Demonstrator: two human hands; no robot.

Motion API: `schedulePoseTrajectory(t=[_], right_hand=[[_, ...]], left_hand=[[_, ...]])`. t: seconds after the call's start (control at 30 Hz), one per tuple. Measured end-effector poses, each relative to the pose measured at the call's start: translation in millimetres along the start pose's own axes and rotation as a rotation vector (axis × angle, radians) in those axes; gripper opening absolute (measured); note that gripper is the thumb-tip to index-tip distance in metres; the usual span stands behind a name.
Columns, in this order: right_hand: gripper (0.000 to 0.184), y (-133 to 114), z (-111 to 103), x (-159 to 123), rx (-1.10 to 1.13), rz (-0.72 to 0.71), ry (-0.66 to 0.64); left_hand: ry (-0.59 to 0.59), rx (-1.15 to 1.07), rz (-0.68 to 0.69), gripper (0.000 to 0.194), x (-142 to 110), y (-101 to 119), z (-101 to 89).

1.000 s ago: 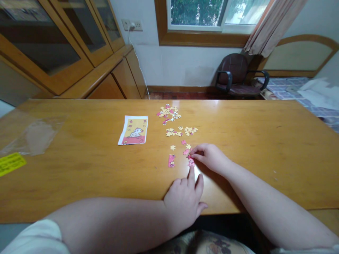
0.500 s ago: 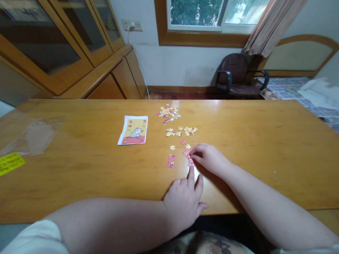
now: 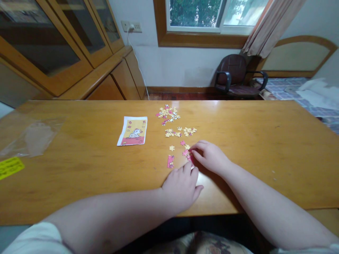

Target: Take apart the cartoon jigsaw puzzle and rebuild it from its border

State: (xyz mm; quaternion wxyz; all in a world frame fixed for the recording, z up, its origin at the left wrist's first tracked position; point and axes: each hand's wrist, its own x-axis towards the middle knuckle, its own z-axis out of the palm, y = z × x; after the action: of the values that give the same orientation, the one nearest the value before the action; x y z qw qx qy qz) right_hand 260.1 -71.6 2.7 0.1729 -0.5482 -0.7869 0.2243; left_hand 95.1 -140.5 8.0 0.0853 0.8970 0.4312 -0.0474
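One long wooden table (image 3: 111,173) dominates the room; I take the pink jigsaw section (image 3: 189,158) between the two hands as my clock's centre, the person at six. A glass-fronted cabinet (image 3: 91,82) stands between ten and eleven, one armchair (image 3: 233,74) at one. A clear plastic bag (image 3: 37,137) lies towards nine.

The left hand (image 3: 181,185) sits between six and seven, its fingers close together and bent, tips at the section's near end; whether they grip anything I can't tell. The right hand (image 3: 210,157) is at three, thumb and forefinger a narrow gap apart beside the section; I can't tell if they pinch a piece.

One picture sheet (image 3: 134,132) showing a white animal lies at ten. One yellow label (image 3: 11,168) at nine carries dark characters too blurred to read. Jigsaw heap (image 3: 168,113), eleven: too overlapped to count. Two smaller clumps (image 3: 190,131) lie at eleven and twelve. Another joined section (image 3: 171,161) is at nine, a single yellow piece (image 3: 172,148) at ten.
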Motion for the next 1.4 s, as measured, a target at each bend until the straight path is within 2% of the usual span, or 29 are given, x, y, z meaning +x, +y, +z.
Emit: schedulePoseTrajectory(t=[0.13, 0.23, 0.33, 0.6, 0.77, 0.9, 0.97, 1.07, 1.17, 1.23, 1.3, 1.4], right_hand=[[0.026, 6.8, 1.9, 6.4, -0.032, -0.087, 0.06], [0.031, 11.4, 4.7, 10.8, -0.038, -0.207, 0.034], [0.031, 14.9, 6.9, 13.3, -0.066, -0.253, 0.005], [0.025, 21.0, 5.3, 16.2, -0.089, -0.138, 0.116], [0.027, 25.4, 6.2, 19.0, -0.108, -0.221, 0.035], [0.024, 26.5, 5.5, 18.1, -0.118, -0.128, 0.058], [0.024, 26.2, 3.7, 16.5, -0.124, -0.09, 0.077], [0.019, 25.9, -0.6, 14.1, -0.118, -0.073, 0.105], [0.012, 23.8, -5.8, 12.2, -0.058, -0.017, 0.148], [0.011, 18.4, -9.7, 10.2, 0.022, 0.063, 0.157], [0.012, 7.7, -14.7, 7.3, 0.114, 0.136, 0.137], [0.015, -15.8, -24.0, 4.3, 0.197, 0.151, 0.076]], left_hand=[[0.038, 0.005, 0.008, 0.041, 3.3, -2.7, -0.1], [0.065, 0.007, 0.022, 0.039, 1.0, -1.0, 1.0], [0.066, 0.017, 0.026, 0.039, -1.1, 0.6, 1.4], [0.064, -0.017, 0.108, 0.025, -7.7, 4.5, -2.5], [0.106, -0.043, 0.221, 0.021, -15.5, 6.4, -2.0], [0.123, -0.051, 0.374, 0.017, -21.2, 8.9, 1.1], [0.117, -0.035, 0.399, 0.016, -23.5, 11.5, 2.6], [0.162, 0.036, 0.245, 0.023, -26.3, 14.4, 5.0], [0.201, 0.16, -0.006, 0.054, -28.9, 13.4, 8.6], [0.16, 0.211, -0.103, 0.067, -30.4, 11.5, 10.4], [0.1, 0.23, -0.15, 0.071, -31.3, 10.2, 10.5], [0.03, 0.227, -0.194, 0.073, -31.1, 10.2, 7.2]])
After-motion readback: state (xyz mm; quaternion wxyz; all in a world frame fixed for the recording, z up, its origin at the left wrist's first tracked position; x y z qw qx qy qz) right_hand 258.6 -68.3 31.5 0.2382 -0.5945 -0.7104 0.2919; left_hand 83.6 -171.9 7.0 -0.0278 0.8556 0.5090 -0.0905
